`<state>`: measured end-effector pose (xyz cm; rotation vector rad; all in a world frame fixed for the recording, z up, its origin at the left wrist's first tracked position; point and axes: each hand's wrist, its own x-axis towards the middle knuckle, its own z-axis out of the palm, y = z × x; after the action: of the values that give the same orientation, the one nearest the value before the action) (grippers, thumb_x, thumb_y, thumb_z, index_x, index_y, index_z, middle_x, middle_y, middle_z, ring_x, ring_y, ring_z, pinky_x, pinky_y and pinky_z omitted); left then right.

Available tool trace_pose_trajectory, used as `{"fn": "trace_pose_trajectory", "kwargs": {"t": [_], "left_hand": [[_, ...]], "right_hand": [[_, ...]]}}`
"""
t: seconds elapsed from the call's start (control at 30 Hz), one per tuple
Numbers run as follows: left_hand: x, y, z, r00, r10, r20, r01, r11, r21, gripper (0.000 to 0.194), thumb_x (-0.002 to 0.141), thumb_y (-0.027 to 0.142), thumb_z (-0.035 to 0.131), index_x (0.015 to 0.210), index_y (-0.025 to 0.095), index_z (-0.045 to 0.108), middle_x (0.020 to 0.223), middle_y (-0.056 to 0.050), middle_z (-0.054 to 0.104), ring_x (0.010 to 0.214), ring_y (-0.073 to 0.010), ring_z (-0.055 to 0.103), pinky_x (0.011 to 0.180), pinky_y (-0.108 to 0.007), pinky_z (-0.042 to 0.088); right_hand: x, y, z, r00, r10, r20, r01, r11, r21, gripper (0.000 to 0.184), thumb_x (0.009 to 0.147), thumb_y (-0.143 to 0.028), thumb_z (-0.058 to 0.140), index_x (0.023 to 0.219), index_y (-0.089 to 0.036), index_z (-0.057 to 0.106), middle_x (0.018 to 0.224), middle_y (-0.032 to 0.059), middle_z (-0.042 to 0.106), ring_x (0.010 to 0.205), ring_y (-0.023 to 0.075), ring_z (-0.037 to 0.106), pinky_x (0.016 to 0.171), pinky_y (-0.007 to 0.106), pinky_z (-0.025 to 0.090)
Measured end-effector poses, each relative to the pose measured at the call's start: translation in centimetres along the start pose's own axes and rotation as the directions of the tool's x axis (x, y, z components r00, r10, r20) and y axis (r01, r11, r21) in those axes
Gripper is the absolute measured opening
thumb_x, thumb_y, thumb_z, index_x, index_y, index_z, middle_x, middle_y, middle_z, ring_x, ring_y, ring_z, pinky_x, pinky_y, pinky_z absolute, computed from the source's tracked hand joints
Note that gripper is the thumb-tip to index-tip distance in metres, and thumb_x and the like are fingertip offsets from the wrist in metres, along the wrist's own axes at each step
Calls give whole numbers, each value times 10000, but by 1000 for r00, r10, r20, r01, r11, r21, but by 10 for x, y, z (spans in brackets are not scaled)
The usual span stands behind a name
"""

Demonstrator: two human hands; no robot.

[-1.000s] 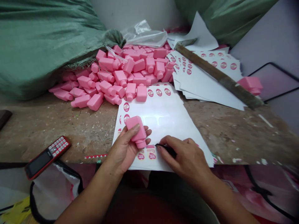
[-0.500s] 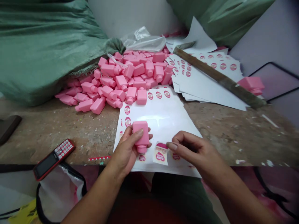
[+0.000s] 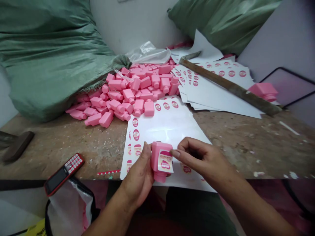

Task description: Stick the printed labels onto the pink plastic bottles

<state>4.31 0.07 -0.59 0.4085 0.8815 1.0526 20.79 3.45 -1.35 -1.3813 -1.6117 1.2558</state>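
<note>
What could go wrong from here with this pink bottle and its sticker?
The sticker label looks slightly skewed on the pink plastic bottle in the left hand, so it may set crooked or lift near the right hand's fingertips. The red keypad phone sits close to the edge of the workbench and might get knocked off.
</note>
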Motion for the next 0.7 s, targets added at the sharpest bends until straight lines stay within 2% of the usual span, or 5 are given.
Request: {"fn": "trace_pose_trajectory", "kwargs": {"t": [0.13, 0.3, 0.47, 0.57, 0.7], "left_hand": [[-1, -2, -2, 1000, -1, 15, 1, 1000, 28, 540, 794, 616, 608, 1083, 160, 606, 1068, -101, 637, 954, -209, 594, 756, -303, 482], [-3, -6, -6, 998, -22, 55, 15, 991, 129, 375, 814, 267, 691, 1161, 205, 564, 1033, -38, 616, 919, -125, 570, 809, -244, 447], [-9, -5, -5, 994, -96, 51, 91, 992, 92, 452, 769, 191, 698, 1185, 157, 524, 1053, -87, 610, 910, -164, 618, 749, -268, 492], [-11, -4, -5, 988, -155, 29, 153, 986, 63, 552, 721, 170, 735, 1207, 170, 473, 1095, -112, 611, 918, -201, 654, 748, -295, 514], [-23, 8, -19, 992, -128, -21, 129, 986, 104, 682, 691, 163, 751, 1274, 223, 403, 1167, -121, 606, 979, -239, 663, 772, -321, 526]], "right_hand": [[1, 0, -1, 1000, -20, -23, 19, 998, -61, 360, 804, -515, 610, 629, -217, 510, 541, -31, 513, 503, 120, 463, 476, 257, 362], [-2, -1, 3, 993, -75, -92, 52, 972, -228, 343, 792, -517, 580, 621, -225, 521, 538, -22, 528, 500, 137, 477, 496, 274, 365], [-5, 1, 3, 921, -269, -283, 122, 886, -448, 343, 814, -539, 567, 657, -234, 577, 552, -5, 565, 521, 157, 478, 538, 296, 356], [-4, 2, 2, 914, -242, -326, 105, 917, -386, 354, 841, -545, 560, 679, -231, 569, 530, -25, 519, 495, 140, 460, 516, 282, 363], [-5, 4, 4, 958, -189, -218, 124, 952, -282, 400, 815, -604, 576, 683, -227, 566, 558, -24, 528, 503, 136, 482, 482, 263, 380]]}}
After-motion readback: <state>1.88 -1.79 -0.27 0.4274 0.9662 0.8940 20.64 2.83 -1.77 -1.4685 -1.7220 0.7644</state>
